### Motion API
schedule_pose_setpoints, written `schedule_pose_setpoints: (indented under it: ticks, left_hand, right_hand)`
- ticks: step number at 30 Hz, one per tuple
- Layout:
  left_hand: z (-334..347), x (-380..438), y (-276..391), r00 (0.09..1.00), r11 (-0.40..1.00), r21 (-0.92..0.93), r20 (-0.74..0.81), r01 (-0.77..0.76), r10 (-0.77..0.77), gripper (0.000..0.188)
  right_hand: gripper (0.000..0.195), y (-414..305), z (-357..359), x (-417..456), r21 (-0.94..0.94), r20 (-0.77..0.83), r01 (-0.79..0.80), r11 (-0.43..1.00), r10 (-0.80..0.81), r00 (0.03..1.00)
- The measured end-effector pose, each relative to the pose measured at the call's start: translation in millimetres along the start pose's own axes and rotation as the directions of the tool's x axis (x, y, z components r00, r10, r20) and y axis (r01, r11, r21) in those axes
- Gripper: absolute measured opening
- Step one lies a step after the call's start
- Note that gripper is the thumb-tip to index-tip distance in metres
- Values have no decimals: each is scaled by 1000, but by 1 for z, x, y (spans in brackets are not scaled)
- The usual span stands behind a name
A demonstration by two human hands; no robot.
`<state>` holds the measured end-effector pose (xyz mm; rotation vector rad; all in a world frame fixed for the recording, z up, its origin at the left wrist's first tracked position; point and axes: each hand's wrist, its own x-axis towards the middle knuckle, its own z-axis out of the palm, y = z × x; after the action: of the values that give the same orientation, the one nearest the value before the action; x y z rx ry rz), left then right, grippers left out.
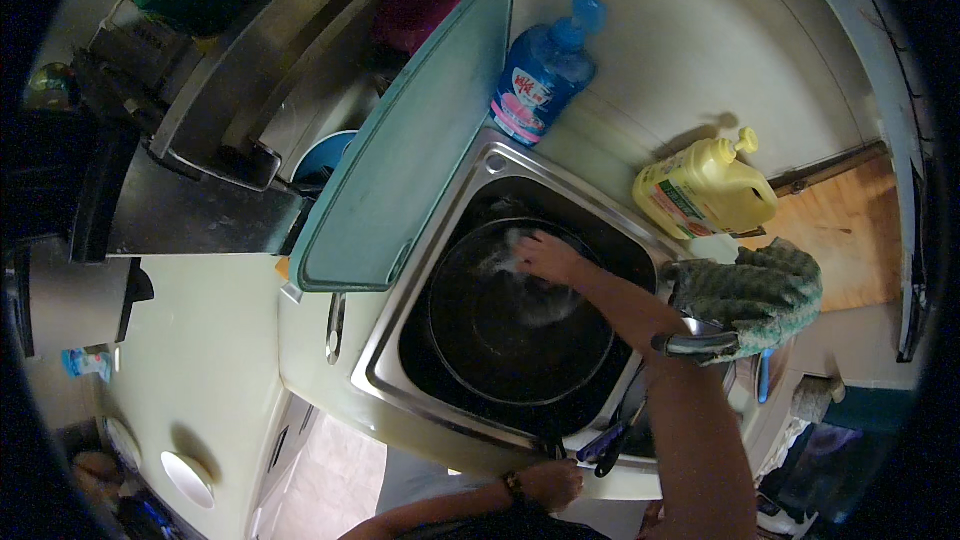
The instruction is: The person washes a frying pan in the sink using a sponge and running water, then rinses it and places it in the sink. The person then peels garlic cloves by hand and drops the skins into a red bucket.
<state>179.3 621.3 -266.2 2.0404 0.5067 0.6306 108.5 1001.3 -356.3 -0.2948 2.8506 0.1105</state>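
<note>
A wide black frying pan lies in the stainless-steel sink. My right hand reaches into the pan with curled fingers over its upper inside. A pale, blurred patch shows at those fingertips; whether it is a scrubber or suds I cannot tell. Whitish streaks mark the pan's bottom below the hand. At the sink's front edge my left hand is closed around the end of the pan's dark handle. Beside it, purple and black utensil handles cross the sink's rim.
A green lid or board leans along the sink's left side. Behind the sink stand a blue pump bottle and a yellow pump jug. A grey-green cloth hangs by my right forearm. A white bowl sits on the left counter.
</note>
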Motion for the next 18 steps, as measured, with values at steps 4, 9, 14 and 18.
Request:
schedule_pose_setpoints:
  ticks: [4, 9, 14, 18]
  left_hand:
    - [-4, -5, 5, 1000, 1000, 2, -6, 14, -14, 16]
    - [-23, -3, 18, 996, 993, -75, -16, 87, -89, 18]
    - [-2, -2, 5, 991, 1000, 30, -134, -5, 9, 19]
    - [-9, -3, 8, 999, 1000, 27, -34, 11, -10, 19]
  right_hand:
    - [25, 15, 13, 64, -243, -271, 225, 943, -289, 918]
    - [25, 4, -20, -21, -137, 8, -93, 986, 95, 995]
    - [27, -60, -61, -71, 2, 484, -262, 965, 228, 844]
    - [22, -5, -16, -57, -82, 265, -104, 991, 122, 957]
